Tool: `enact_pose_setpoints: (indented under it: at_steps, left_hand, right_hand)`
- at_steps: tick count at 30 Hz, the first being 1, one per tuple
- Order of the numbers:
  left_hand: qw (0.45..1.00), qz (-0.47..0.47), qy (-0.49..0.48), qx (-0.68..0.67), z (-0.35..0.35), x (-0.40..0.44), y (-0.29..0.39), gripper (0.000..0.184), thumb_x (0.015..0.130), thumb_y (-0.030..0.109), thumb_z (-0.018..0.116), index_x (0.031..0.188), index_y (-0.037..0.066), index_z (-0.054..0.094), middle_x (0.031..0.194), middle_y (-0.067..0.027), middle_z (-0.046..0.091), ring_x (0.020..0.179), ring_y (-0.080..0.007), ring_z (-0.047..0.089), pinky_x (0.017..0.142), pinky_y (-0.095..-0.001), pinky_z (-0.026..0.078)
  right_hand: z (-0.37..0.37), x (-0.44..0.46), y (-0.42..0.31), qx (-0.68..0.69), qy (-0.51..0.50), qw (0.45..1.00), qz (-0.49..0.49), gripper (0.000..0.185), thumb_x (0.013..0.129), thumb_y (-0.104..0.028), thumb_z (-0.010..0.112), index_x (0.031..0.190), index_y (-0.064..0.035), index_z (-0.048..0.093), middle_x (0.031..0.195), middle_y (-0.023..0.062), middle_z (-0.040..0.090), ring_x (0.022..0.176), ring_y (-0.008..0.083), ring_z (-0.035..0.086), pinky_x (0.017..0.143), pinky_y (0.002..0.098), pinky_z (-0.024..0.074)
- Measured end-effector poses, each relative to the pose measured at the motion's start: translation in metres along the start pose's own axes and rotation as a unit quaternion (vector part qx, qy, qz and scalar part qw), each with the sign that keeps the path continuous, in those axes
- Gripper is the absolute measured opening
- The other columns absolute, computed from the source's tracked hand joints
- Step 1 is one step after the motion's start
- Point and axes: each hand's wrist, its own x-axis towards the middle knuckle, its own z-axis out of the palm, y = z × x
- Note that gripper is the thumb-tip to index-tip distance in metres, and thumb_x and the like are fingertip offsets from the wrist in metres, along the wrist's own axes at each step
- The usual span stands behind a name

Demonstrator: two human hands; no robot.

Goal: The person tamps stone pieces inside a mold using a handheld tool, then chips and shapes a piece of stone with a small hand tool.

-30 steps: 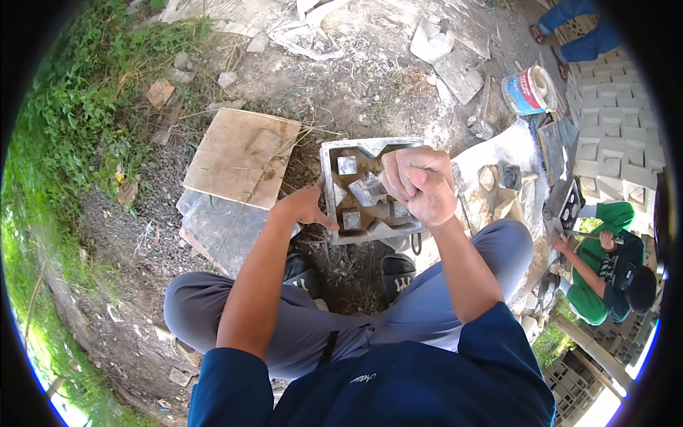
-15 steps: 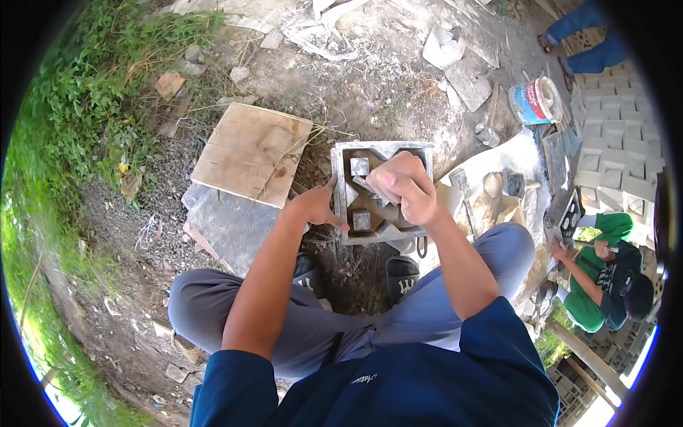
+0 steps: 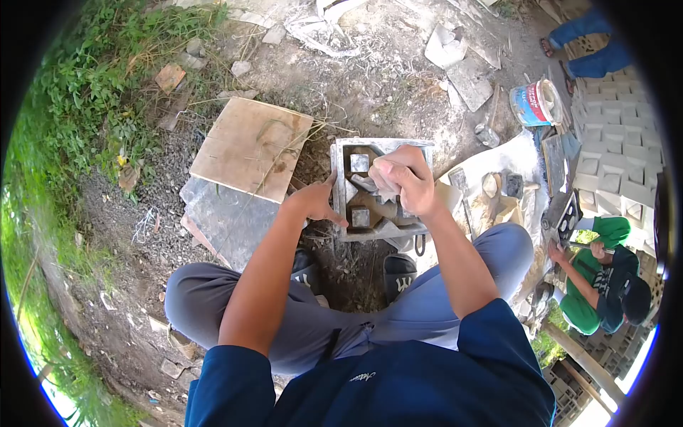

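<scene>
A grey block mould, a square frame with raised metal blocks inside, sits on the ground between my knees. My left hand grips its left wall, with thumb and forefinger spread along the rim. Over the middle of the mould, my right hand is closed in a fist. A pale greyish bit shows under its fingers, too small and covered to name. My right fist hides part of the inside of the mould. From the lower right of the frame hangs a dark metal loop.
A plywood board lies on a grey slab at left. At right, a white sack bears tools and rubble, near a paint bucket. A co-worker works beside stacked blocks. Another person's legs stand behind.
My right fist has shifted slightly up and left over the mould. My left hand stays on the rim. The view has tilted a little.
</scene>
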Motion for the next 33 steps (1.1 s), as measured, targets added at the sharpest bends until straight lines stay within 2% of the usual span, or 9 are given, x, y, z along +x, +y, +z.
enact_pose_setpoints:
  at_steps: [3,7,11,15,17,20,25,29,33]
  left_hand:
    - [1.000,-0.008,-0.008,0.003,-0.003,0.004,-0.002,0.154,0.052,0.056,0.093,0.156,-0.004,-0.004,0.132,-0.0343,0.055,0.122,-0.0427,0.057,0.103,-0.0438,0.047]
    - [1.000,-0.003,0.014,0.008,0.003,0.001,-0.004,0.154,0.051,0.058,0.092,0.156,-0.005,-0.001,0.130,-0.0340,0.057,0.120,-0.0422,0.059,0.102,-0.0431,0.047]
    - [1.000,0.001,0.009,0.029,0.004,0.008,-0.008,0.154,0.050,0.059,0.092,0.156,-0.004,-0.001,0.131,-0.0345,0.056,0.121,-0.0422,0.058,0.103,-0.0431,0.047]
    - [1.000,0.012,0.024,0.012,0.005,0.004,-0.008,0.155,0.049,0.060,0.092,0.156,-0.005,0.001,0.132,-0.0347,0.056,0.122,-0.0424,0.058,0.103,-0.0440,0.046]
    - [1.000,0.005,0.019,0.020,0.005,0.005,-0.006,0.155,0.048,0.060,0.092,0.156,-0.005,0.002,0.132,-0.0349,0.055,0.122,-0.0427,0.058,0.103,-0.0440,0.047]
    - [1.000,-0.006,0.009,0.025,0.001,0.005,-0.003,0.156,0.047,0.061,0.092,0.156,-0.005,0.002,0.135,-0.0349,0.053,0.123,-0.0429,0.056,0.104,-0.0439,0.046]
    - [1.000,0.016,0.020,0.007,0.004,0.007,-0.008,0.157,0.047,0.061,0.092,0.156,-0.005,0.001,0.138,-0.0344,0.051,0.127,-0.0426,0.054,0.105,-0.0438,0.045]
    - [1.000,-0.010,0.005,0.009,0.000,0.005,-0.007,0.152,0.049,0.059,0.092,0.156,-0.004,0.005,0.138,-0.0344,0.050,0.128,-0.0420,0.053,0.106,-0.0444,0.045]
    - [1.000,-0.001,-0.001,-0.012,0.001,0.001,-0.001,0.141,0.053,0.055,0.093,0.156,-0.003,0.015,0.136,-0.0333,0.054,0.127,-0.0411,0.055,0.104,-0.0444,0.046]
  right_hand:
    - [0.004,-0.006,-0.011,-0.061,-0.029,0.995,-0.067,0.053,0.097,-0.026,0.048,0.052,-0.0035,0.031,0.047,0.0027,0.032,0.042,0.0154,0.029,0.044,0.0327,0.0219]
    - [0.010,-0.011,0.003,-0.135,0.004,0.990,-0.039,0.054,0.098,-0.027,0.049,0.053,-0.0016,0.035,0.048,0.0038,0.035,0.043,0.0158,0.033,0.044,0.0324,0.0239]
    - [0.019,-0.016,-0.006,-0.037,0.125,0.991,-0.005,0.050,0.099,-0.020,0.048,0.055,-0.0038,0.031,0.050,0.0005,0.032,0.046,0.0118,0.028,0.046,0.0300,0.0235]
    - [0.029,-0.022,0.006,-0.043,0.185,0.982,0.006,0.052,0.104,-0.023,0.047,0.057,-0.0043,0.035,0.051,-0.0008,0.034,0.048,0.0092,0.027,0.046,0.0296,0.0217]
    - [0.022,-0.023,0.022,-0.084,0.165,0.981,-0.056,0.051,0.106,-0.022,0.045,0.059,-0.0045,0.038,0.051,-0.0009,0.035,0.047,0.0082,0.028,0.046,0.0289,0.0212]
    - [0.037,-0.025,-0.007,0.013,0.233,0.972,-0.032,0.050,0.106,-0.019,0.047,0.060,-0.0047,0.038,0.052,-0.0014,0.035,0.047,0.0071,0.030,0.045,0.0273,0.0211]
    - [0.039,-0.025,0.003,-0.051,0.269,0.962,-0.008,0.050,0.107,-0.021,0.048,0.060,-0.0055,0.037,0.052,-0.0017,0.035,0.047,0.0073,0.030,0.045,0.0282,0.0220]
    - [0.044,-0.029,-0.003,0.032,0.293,0.956,-0.011,0.051,0.107,-0.022,0.047,0.060,-0.0061,0.036,0.053,-0.0018,0.034,0.047,0.0074,0.028,0.045,0.0279,0.0226]
    - [0.044,-0.035,0.006,-0.081,0.261,0.962,-0.005,0.053,0.108,-0.024,0.047,0.059,-0.0060,0.035,0.052,-0.0014,0.035,0.046,0.0077,0.029,0.044,0.0283,0.0219]
